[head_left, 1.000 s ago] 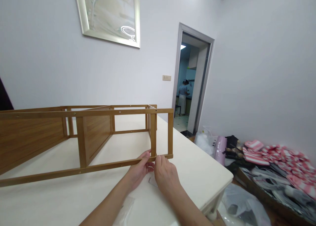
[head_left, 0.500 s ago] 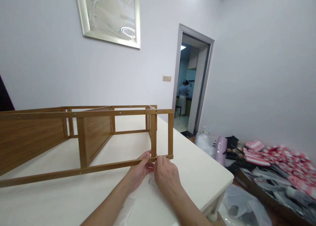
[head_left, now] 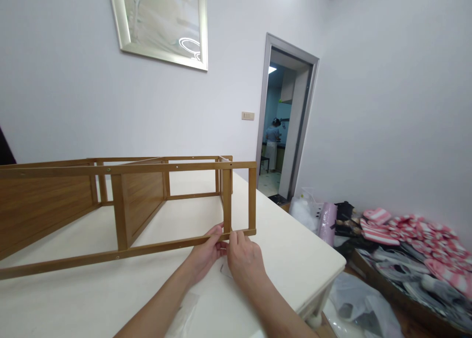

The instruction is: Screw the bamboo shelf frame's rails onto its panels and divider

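A brown wooden shelf frame (head_left: 121, 200) lies on its side across the white table (head_left: 287, 259). My left hand (head_left: 204, 253) pinches the frame's lower front rail just left of the upright post near its right end. My right hand (head_left: 245, 261) is closed at the same joint, fingers curled against the rail under the post. What the right fingers hold is hidden behind the hand. A small dark bent metal piece (head_left: 222, 267) lies on the table between my two hands.
A clear plastic bag (head_left: 184, 313) lies by my left forearm. Right of the table, the floor holds piles of pink striped cloth (head_left: 413, 230), bags and a pink roll (head_left: 327, 222). A person stands in the room beyond the open doorway (head_left: 285, 116). A framed picture (head_left: 162, 20) hangs on the wall.
Both hands stay at the same joint of the frame. The view has shifted slightly, nothing else has moved.
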`<state>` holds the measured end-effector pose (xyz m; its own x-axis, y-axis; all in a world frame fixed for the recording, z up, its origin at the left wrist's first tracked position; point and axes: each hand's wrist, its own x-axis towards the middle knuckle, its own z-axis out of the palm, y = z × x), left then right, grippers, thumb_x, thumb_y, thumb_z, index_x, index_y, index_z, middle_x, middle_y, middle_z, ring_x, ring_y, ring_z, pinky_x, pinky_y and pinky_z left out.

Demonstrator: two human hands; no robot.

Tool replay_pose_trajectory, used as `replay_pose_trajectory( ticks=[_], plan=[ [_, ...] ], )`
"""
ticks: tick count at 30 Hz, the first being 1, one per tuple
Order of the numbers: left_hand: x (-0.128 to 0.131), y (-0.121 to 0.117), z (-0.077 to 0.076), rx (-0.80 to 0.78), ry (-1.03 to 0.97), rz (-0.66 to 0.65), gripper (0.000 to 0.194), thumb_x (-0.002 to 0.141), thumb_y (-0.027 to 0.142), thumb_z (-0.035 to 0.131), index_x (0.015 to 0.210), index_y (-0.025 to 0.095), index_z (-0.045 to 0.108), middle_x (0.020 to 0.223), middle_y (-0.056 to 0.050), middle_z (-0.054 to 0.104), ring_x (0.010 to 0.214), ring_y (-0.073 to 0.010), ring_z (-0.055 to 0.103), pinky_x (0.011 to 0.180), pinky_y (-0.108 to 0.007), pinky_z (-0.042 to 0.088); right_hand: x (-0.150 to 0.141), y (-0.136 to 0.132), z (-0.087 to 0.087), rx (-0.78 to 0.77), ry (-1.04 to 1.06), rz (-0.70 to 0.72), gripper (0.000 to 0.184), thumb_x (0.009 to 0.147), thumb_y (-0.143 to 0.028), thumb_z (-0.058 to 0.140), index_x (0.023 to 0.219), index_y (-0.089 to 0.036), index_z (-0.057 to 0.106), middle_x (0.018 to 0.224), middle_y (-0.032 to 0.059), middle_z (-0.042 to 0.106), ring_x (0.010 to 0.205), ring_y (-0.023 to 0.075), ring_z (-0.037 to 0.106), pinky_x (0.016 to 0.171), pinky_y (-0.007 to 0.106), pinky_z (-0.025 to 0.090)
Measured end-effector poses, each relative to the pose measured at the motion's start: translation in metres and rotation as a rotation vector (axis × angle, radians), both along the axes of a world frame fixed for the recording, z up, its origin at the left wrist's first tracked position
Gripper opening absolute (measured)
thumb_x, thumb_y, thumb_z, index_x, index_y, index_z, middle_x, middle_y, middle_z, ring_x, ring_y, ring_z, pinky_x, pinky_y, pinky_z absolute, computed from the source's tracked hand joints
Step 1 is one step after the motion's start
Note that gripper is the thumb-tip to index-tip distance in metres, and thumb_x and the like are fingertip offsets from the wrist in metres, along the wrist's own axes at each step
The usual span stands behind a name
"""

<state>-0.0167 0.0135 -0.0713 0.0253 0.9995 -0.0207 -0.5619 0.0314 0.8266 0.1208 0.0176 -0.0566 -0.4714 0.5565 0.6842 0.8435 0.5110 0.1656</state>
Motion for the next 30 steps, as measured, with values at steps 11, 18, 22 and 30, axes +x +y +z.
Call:
replay_pose_trajectory(
  ticks=[11,18,22,30],
  plan=[
    [-0.0011,0.0002,0.0,0.017,0.012,-0.01,0.041,0.085,0.046,0.067,0.119,0.022,0.062,0.086,-0.002,0.067,0.073,-0.012,0.059,0.076,-0.028,0.049,0.0006,0.0026,-0.0037,0.103,0.084,0.004,0.017,0.085,-0.011,0.05,0.084,-0.023,0.038,0.073,0.0008,0.052,0.061,0.017,0.052,0.051,0.029,0.03],
    [-0.0002,-0.0002,0.0005,0.005,0.021,-0.003,0.043,0.084,0.046,0.068,0.118,0.021,0.061,0.081,-0.002,0.065,0.073,-0.0134,0.059,0.076,-0.03,0.05,-0.0023,0.0007,-0.0025,0.078,0.018,-0.013,0.02,0.082,-0.005,0.049,0.088,-0.022,0.039,0.075,0.0015,0.051,0.062,0.0171,0.051,0.051,0.029,0.031],
    [-0.0007,0.0004,-0.0004,0.001,0.036,-0.008,0.046,0.084,0.047,0.068,0.121,0.021,0.06,0.082,-0.002,0.066,0.072,-0.0139,0.059,0.076,-0.031,0.05,-0.0025,-0.0011,-0.0027,0.05,0.006,-0.027,0.02,0.083,-0.006,0.049,0.088,-0.022,0.039,0.075,0.0014,0.051,0.062,0.0171,0.052,0.051,0.029,0.032],
    [-0.001,0.0007,-0.0005,0.004,0.05,-0.02,0.049,0.084,0.048,0.066,0.124,0.021,0.06,0.087,-0.004,0.068,0.073,-0.0149,0.06,0.078,-0.033,0.05,-0.0029,-0.003,-0.0005,-0.04,-0.014,-0.035,0.019,0.085,-0.006,0.048,0.092,-0.022,0.04,0.08,0.0027,0.054,0.065,0.0177,0.055,0.053,0.029,0.035]
  ],
)
